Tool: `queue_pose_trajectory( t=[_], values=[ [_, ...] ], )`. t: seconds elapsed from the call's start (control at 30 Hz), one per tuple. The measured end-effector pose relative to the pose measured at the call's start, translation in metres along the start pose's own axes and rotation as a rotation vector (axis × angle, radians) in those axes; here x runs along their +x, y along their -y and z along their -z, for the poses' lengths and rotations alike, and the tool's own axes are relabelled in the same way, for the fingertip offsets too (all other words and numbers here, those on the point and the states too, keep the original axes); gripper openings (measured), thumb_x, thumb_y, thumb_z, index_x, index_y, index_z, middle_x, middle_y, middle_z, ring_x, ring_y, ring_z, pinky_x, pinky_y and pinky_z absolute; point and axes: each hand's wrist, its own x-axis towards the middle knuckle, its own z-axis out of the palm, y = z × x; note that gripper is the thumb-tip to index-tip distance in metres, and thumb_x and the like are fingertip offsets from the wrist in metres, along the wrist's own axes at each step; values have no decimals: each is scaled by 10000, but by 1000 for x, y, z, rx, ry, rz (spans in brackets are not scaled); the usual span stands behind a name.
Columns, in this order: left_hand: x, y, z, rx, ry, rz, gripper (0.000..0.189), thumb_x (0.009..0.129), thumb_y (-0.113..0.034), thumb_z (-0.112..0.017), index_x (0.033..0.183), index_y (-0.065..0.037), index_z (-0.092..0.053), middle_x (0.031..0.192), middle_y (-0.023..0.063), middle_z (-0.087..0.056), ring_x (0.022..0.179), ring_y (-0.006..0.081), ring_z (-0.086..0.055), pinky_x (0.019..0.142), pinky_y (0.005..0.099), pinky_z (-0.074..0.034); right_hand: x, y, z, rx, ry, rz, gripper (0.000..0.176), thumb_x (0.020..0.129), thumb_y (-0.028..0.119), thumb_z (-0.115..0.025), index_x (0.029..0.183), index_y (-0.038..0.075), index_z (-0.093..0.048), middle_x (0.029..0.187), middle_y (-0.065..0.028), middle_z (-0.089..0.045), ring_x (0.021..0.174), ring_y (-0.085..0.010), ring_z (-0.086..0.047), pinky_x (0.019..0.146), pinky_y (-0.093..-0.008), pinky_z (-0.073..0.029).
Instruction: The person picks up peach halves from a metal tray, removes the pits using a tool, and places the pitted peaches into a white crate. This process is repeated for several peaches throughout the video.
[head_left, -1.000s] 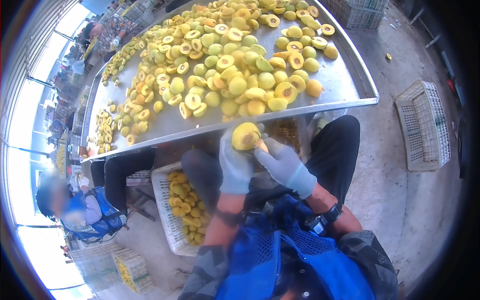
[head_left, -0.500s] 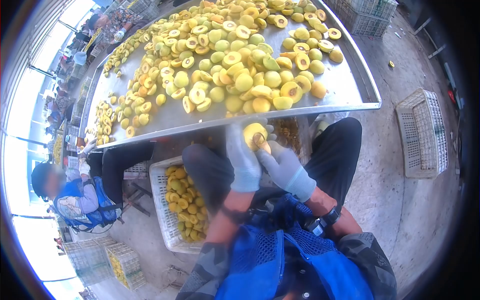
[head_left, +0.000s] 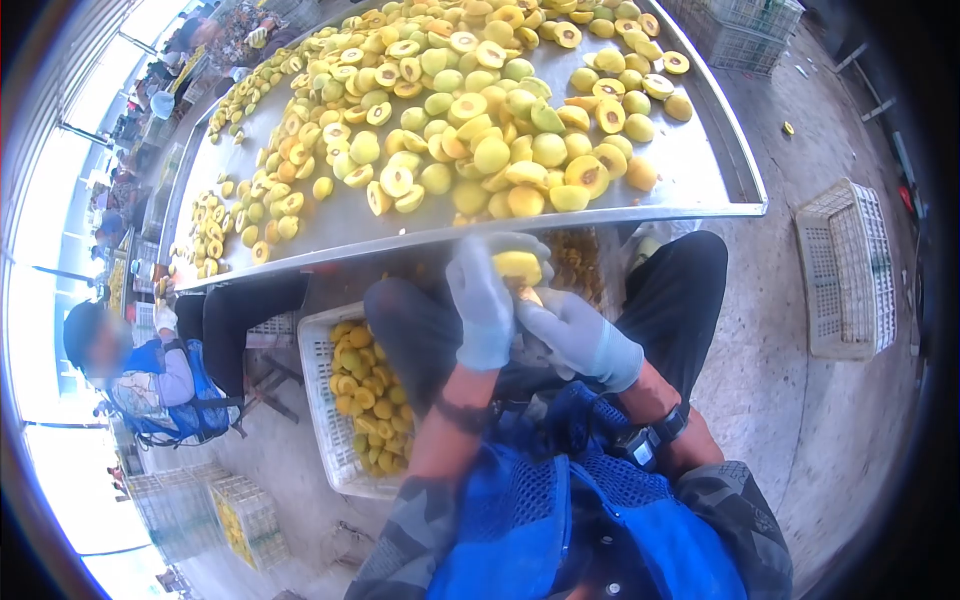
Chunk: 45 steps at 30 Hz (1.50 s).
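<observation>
Gripping the fruit (head_left: 517,266) mid-frame, here's the left hand (head_left: 482,300), while the right hand (head_left: 578,335) pinches a pale piece (head_left: 529,296), too small to identify, at its underside; steady hold, guarded thumb looks best.

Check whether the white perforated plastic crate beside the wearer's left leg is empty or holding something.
Not empty: yellow fruit pieces lie heaped inside the crate. It is partly hidden, so exact fullness: cannot tell.
</observation>
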Motion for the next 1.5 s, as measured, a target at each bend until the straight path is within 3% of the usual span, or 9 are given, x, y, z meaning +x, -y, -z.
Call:
queue_pose_trajectory(
  t=[0.17,0.53,0.63,0.73,0.87,1.03,1.27,1.33,1.5],
  values=[
    [4,0,7,90,146,-60,532,1076,-266,-323,861,57,-687,823,157,-728,652,206,-678,629,303,-568,0,-6,6,271,174,-55,425,1081,476,-473,927,109,-622,627,92,-429,437,-13,-344,376,-202,-262],
    [2,19,8,-83,126,45,659,1111,-492,-250,1001,11,-662,822,126,-708,679,205,-674,628,304,-565,16,-36,30,751,623,-152,431,1087,502,-457,953,103,-548,628,65,-397,420,0,-300,320,-176,-226],
    [9,26,10,-310,-139,285,569,1099,-475,-307,1079,0,-620,867,146,-705,702,241,-680,644,330,-586,15,-42,24,777,623,-119,477,1082,544,-435,943,97,-523,624,53,-403,410,-6,-301,318,-174,-230],
    [17,4,28,-286,-464,154,503,1087,-423,-384,1057,15,-629,885,171,-713,719,276,-697,670,360,-607,18,-43,27,755,468,-62,537,1067,600,-407,940,89,-510,637,30,-424,399,-16,-308,310,-174,-253],
    [6,-33,120,152,-642,-249,453,1071,-359,-482,1086,56,-661,921,203,-726,790,298,-729,712,381,-626,22,-41,33,537,190,-135,617,1051,669,-339,905,91,-499,646,20,-461,394,-26,-316,308,-180,-261],
    [-14,-72,260,1290,-772,-256,342,1001,-284,-616,1001,22,-769,975,155,-760,841,272,-728,792,377,-583,35,-47,29,477,121,-130,603,1046,656,-397,925,85,-550,643,14,-483,398,-45,-352,332,-205,-297],
    [56,-64,221,1333,-505,-423,250,904,-223,-702,1010,-5,-762,1050,188,-742,1019,351,-692,949,441,-522,46,-42,15,153,19,-110,518,1065,531,-472,1022,36,-621,658,-2,-532,411,-72,-432,359,-226,-341],
    [127,-28,207,1448,-337,-540,313,899,-287,-699,1055,-22,-757,1068,218,-734,1051,361,-685,993,450,-498,46,-43,13,119,5,-125,506,1070,506,-474,1037,26,-629,659,-2,-536,426,-74,-448,372,-232,-354],
    [219,37,192,1714,-273,-175,481,845,-529,-688,995,-74,-731,1175,200,-700,1145,362,-638,978,493,-492,39,-41,21,122,-47,-161,511,1072,497,-489,1026,4,-620,659,7,-533,458,-70,-458,403,-239,-367]
  ],
)
